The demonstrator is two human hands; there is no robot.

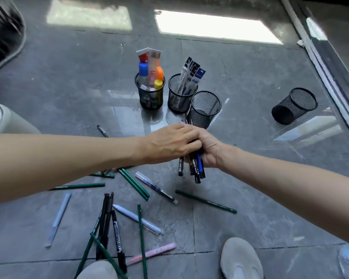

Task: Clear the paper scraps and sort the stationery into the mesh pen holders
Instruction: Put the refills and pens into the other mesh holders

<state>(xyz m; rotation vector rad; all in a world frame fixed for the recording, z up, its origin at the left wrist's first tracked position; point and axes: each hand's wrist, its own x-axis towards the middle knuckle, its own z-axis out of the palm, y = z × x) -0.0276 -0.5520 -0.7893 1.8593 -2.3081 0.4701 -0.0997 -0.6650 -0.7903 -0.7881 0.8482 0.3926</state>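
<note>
Gripping pens [197, 170]: left hand [169, 143], right hand [210, 151]; glue holder [149, 100], refill holder [177, 102] upright.

"TWIN MARKER" is read along the barrel of a black marker [119, 236]; other print is illegible.

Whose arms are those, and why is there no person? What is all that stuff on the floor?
The camera sits on a person's head and looks down, so you see mostly their arms, plus a shoe. No machine here. The right hand grips a bundle of pens, and the left hand curls its fingers over the same bundle. On the grey floor lie green pencils, black markers and pale pens. Behind are black mesh holders: a glue-stick holder, a refill-pack holder, an empty-looking holder and a tipped-over holder.
</note>
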